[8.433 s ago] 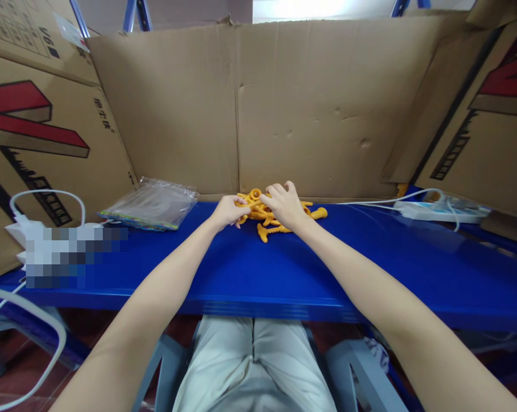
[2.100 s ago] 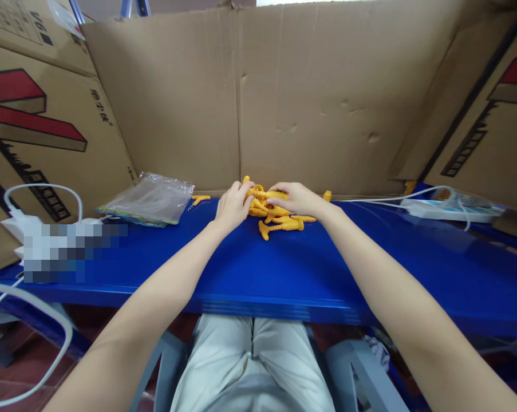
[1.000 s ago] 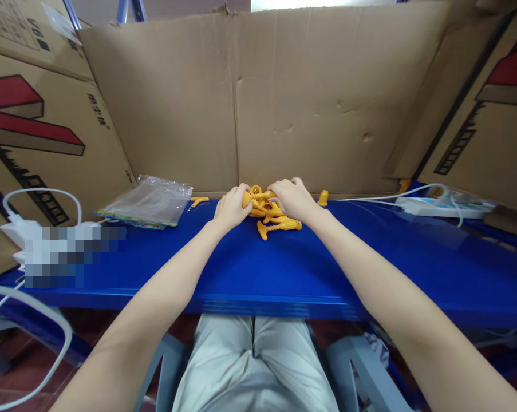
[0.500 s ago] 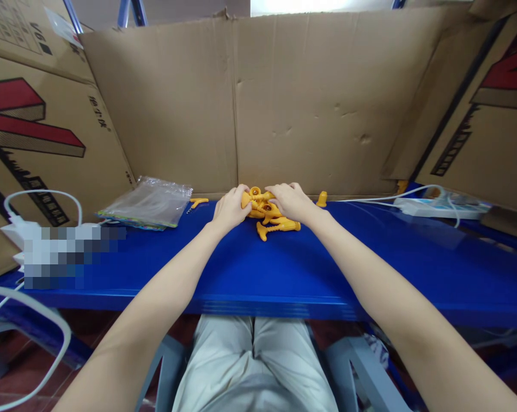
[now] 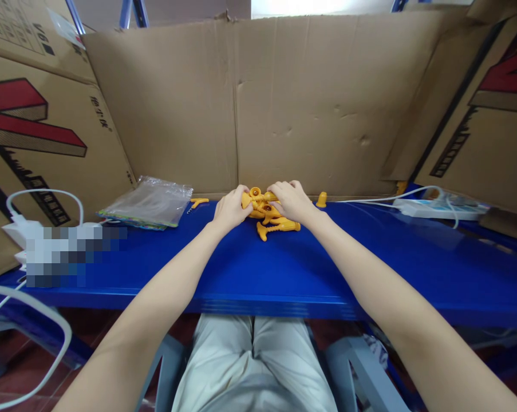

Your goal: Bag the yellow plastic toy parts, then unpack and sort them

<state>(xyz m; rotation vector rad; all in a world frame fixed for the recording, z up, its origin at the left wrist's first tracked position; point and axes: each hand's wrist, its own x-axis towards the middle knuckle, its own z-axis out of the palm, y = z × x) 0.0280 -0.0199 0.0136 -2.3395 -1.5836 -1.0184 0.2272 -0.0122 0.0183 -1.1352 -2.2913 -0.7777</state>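
A small heap of yellow plastic toy parts (image 5: 267,213) lies on the blue table (image 5: 258,263) against the cardboard wall. My left hand (image 5: 231,208) is curled on the heap's left side, fingers closed on a yellow part. On the right side my right hand (image 5: 291,201) is bent over the heap, fingertips pinching another yellow part. One long yellow piece (image 5: 279,228) lies loose in front of the heap. A single yellow piece (image 5: 198,201) rests to the left and a yellow cap (image 5: 322,199) to the right.
A clear plastic bag (image 5: 149,202) lies at the left of the table. White chargers and cable (image 5: 39,229) sit at the far left, a white power strip (image 5: 434,209) at the far right. Cardboard sheets (image 5: 310,97) wall the table on three sides.
Both hands have stayed on the heap, only shifting their fingers slightly. Since the oldest frame, one yellow piece has ended up to the left and a cap to the right.
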